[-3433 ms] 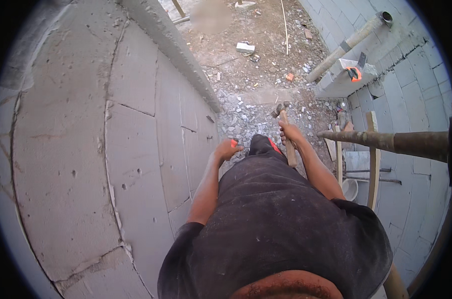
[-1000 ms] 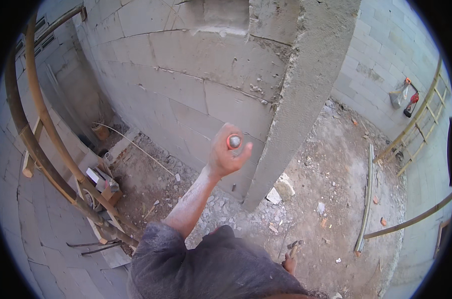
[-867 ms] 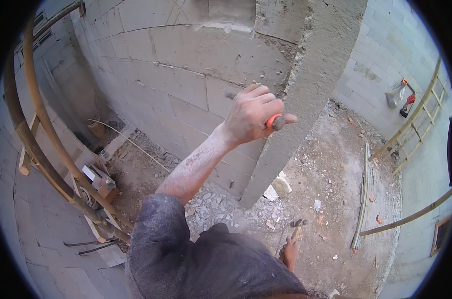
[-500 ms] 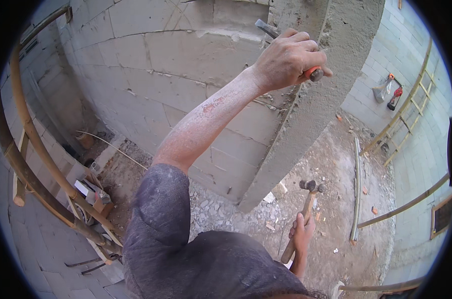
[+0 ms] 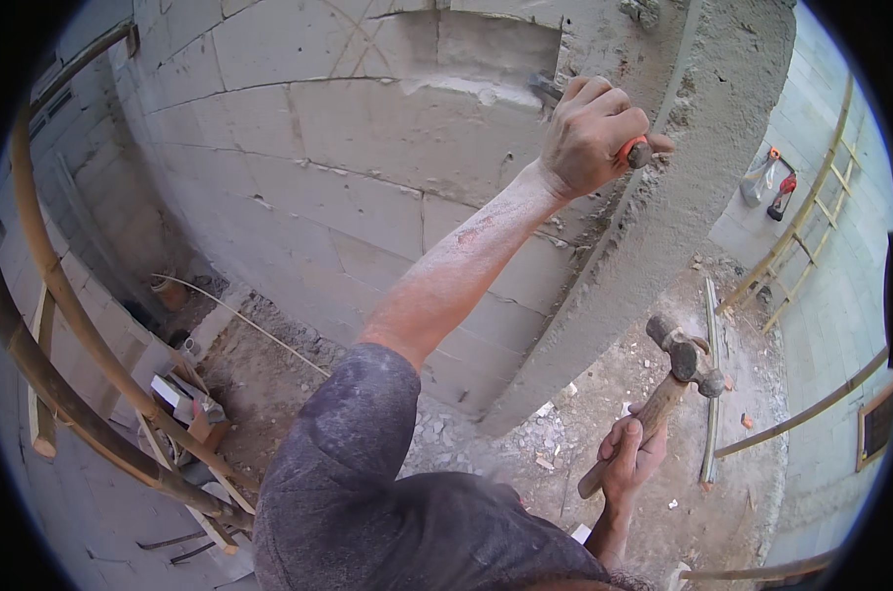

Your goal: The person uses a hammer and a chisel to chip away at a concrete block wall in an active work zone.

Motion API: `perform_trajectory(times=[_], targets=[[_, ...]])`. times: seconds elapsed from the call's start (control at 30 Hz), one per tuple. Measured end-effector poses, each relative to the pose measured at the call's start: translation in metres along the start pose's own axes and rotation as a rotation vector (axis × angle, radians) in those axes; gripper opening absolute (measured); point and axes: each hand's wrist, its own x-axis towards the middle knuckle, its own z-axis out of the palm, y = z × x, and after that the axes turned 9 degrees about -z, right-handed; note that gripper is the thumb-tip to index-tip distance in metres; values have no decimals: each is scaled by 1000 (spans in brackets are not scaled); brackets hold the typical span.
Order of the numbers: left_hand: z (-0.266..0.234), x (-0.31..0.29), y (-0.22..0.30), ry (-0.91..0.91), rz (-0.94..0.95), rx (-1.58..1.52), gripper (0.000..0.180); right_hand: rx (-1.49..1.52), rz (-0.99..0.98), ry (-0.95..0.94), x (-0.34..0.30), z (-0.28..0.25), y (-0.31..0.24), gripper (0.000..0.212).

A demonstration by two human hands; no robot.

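Observation:
My left hand (image 5: 592, 138) is wrapped around the orange grip of a chisel (image 5: 638, 153), whose metal butt pokes out toward me. The chisel's flat blade points left at the lower right corner of a shallow rectangular recess (image 5: 496, 47) in the grey block wall (image 5: 358, 123); I cannot tell whether it touches. Pale dust coats the left forearm. Lower down, my right hand (image 5: 631, 465) grips the wooden handle of a hammer (image 5: 671, 379), its steel head raised and apart from the chisel.
A rough concrete column (image 5: 643, 246) juts out beside the wall. Bamboo poles (image 5: 82, 325) cross the left side. At right stand a bamboo ladder (image 5: 806, 222) and a hanging clear bag (image 5: 759, 185) with a red tool (image 5: 783, 195). Rubble (image 5: 545, 448) litters the ground below.
The hammer and right hand have come up and to the right, closer to the camera. My left hand with the chisel now appears slightly further right and lower, as the view has shifted.

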Motion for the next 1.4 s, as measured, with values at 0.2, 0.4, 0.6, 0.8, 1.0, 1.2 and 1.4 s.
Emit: perform_trajectory(times=[0.2, 0.4, 0.6, 0.8, 1.0, 1.2, 1.4], targets=[[1, 2, -1, 35, 76, -4, 37, 80, -184, -3, 27, 16, 2, 44], [11, 6, -3, 63, 64, 56, 36, 167, -333, 32, 56, 27, -6, 49], [14, 8, -3, 102, -73, 137, 34, 322, -631, 124, 98, 58, -24, 53], [20, 7, -3, 102, -80, 143, 34, 305, -606, 97, 145, 107, -15, 41], [16, 6, -8, 53, -86, 189, 32, 361, -455, -49, 133, 102, -22, 35], [15, -1, -13, 24, -64, 208, 32, 183, -293, -149, 147, 106, -36, 32], [21, 1, -9, 1, -77, 195, 32, 487, -759, 170, 141, 116, -17, 23]])
